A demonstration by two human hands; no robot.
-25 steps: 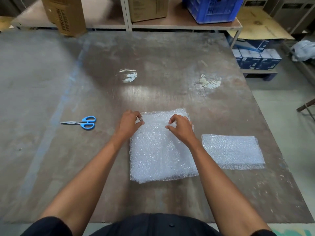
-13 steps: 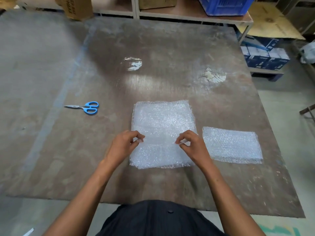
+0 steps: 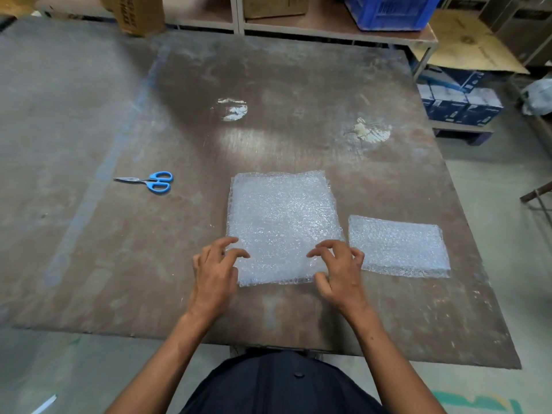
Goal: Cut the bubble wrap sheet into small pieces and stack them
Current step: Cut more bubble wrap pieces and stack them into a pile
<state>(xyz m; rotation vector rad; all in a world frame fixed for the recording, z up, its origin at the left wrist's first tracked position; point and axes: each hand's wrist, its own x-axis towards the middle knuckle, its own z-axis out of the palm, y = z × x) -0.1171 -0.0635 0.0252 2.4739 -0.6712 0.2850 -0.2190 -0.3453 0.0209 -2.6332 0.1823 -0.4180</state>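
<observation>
A worn brown counter (image 3: 89, 121) stands on a grey floor (image 3: 493, 186), with shelving (image 3: 328, 26) holding cardboard boxes (image 3: 140, 13) and a blue crate (image 3: 388, 10) behind.

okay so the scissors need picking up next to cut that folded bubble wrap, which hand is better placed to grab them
Probably the left hand. The scissors lie on the table's left part, on that hand's side of the bubble wrap. The right hand would have to cross over the sheet.
</observation>
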